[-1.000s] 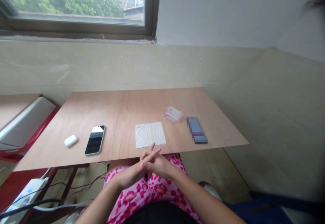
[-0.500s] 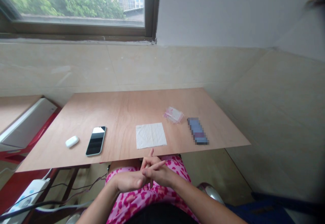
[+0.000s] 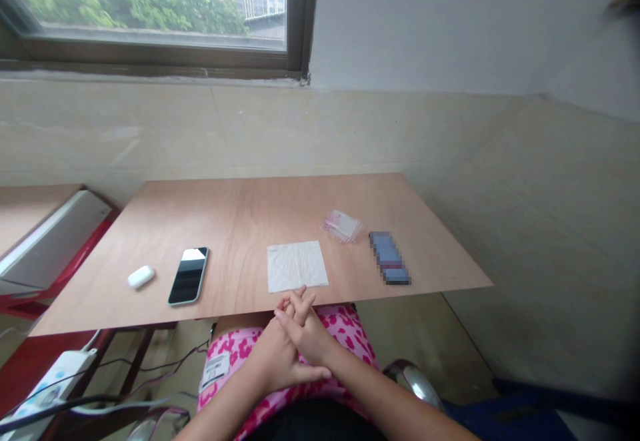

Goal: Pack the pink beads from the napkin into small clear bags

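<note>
My left hand point(image 3: 277, 354) and my right hand point(image 3: 311, 335) are clasped over my lap, just in front of the table edge. Their fingers are interlaced, and no object shows between them. The left thumb sticks out to the right under the right wrist. Right beyond the fingertips, a white paper tissue point(image 3: 297, 266) lies flat on the wooden table point(image 3: 240, 211). A phone point(image 3: 189, 277) with a dark screen rests to the left of it. Behind the tissue to the right are thin clear plastic bags point(image 3: 343, 226) with pink markings.
A white earbud case point(image 3: 141, 277) lies at the table's left. To the right is a flat, blurred-out phone-like device point(image 3: 390, 259). Below left, a white power strip point(image 3: 60, 384) trails cables. A tiled wall point(image 3: 350, 134) and window frame point(image 3: 297, 21) stand behind the table.
My hands have turned and closed together more tightly, with fingers interlaced pointing forward; before, they crossed loosely with some fingers stretched. A label on the pink patterned clothing now shows. Table items stay put.
</note>
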A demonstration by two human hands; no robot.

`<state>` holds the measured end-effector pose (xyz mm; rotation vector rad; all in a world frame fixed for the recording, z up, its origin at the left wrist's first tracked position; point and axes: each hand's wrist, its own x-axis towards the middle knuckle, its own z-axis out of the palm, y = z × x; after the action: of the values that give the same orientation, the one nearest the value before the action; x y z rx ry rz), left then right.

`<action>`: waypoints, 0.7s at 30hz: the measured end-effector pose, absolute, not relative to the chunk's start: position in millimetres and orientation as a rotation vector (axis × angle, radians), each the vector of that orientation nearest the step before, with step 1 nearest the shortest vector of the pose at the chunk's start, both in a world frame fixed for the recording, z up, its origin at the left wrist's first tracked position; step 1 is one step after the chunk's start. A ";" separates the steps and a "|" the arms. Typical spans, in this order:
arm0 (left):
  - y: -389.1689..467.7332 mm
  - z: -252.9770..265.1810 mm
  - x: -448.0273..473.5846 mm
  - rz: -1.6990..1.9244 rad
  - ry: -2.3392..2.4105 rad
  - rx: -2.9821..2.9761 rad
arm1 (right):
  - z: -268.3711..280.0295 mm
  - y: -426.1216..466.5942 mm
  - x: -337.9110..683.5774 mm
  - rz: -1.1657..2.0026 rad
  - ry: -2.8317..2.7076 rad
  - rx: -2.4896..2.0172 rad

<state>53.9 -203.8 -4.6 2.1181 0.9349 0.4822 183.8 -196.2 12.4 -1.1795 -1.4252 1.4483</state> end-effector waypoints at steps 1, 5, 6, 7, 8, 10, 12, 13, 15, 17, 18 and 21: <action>-203.7 -6.4 53.1 0.474 0.928 2.127 | 13.3 -196.1 184.9 1.433 -1.464 -1.189; -205.1 -6.7 50.5 0.460 0.925 2.049 | 15.5 -193.3 191.6 1.440 -1.622 -1.211; -206.3 -5.4 50.6 0.458 0.914 2.014 | 15.9 -192.5 193.4 1.444 -1.657 -1.209; -207.4 -3.7 51.0 0.455 0.900 1.978 | 16.4 -191.8 195.1 1.444 -1.687 -1.205; -208.2 -1.4 51.4 0.451 0.885 1.945 | 16.9 -191.3 196.7 1.444 -1.711 -1.199; -207.8 5.7 51.9 0.427 0.853 1.895 | 17.9 -190.7 199.5 1.450 -1.740 -1.178; -203.8 15.9 50.6 0.397 0.815 1.863 | 19.0 -190.7 201.2 1.460 -1.720 -1.123; -200.6 21.8 48.9 0.384 0.791 1.843 | 19.4 -190.7 201.5 1.474 -1.691 -1.075; -193.2 33.0 43.6 0.395 0.739 1.770 | 19.7 -190.7 200.9 1.493 -1.600 -0.985; -186.6 40.3 36.4 0.433 0.643 1.648 | 19.0 -190.3 199.7 1.509 -1.514 -0.953; -184.3 41.8 32.8 0.453 0.595 1.581 | 18.3 -190.0 199.2 1.520 -1.489 -0.960; -181.0 38.2 24.8 0.469 0.522 1.462 | 14.9 -189.8 199.4 1.587 -1.495 -1.008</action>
<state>24.8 -181.0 38.2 1.4622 0.5215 0.4691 199.4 -189.8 14.9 -1.0084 -1.4948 1.5873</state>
